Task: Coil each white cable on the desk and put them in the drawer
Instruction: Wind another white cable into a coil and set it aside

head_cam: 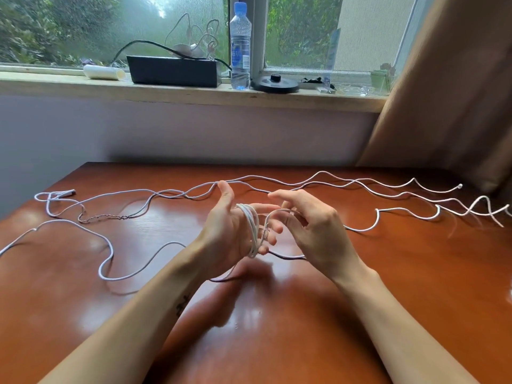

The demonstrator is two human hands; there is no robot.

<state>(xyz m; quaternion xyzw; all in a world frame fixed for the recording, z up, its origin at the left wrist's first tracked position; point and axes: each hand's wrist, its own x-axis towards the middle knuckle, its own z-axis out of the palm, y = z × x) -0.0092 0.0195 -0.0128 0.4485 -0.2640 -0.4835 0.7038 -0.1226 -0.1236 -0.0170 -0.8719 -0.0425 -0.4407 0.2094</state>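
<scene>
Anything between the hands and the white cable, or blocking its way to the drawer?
Nothing visible: the white cable is already looped round the left hand, and the right hand holds its strand. No drawer is in view, so that path cannot be judged.

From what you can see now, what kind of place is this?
Probably a room at home: a wooden desk below a window, a curtain beside it, a water bottle on the sill.

Cables (404,208) sprawl across the desk (277,328); bottle (240,45) and box (173,70) stand on the windowsill (83,84) behind.
</scene>
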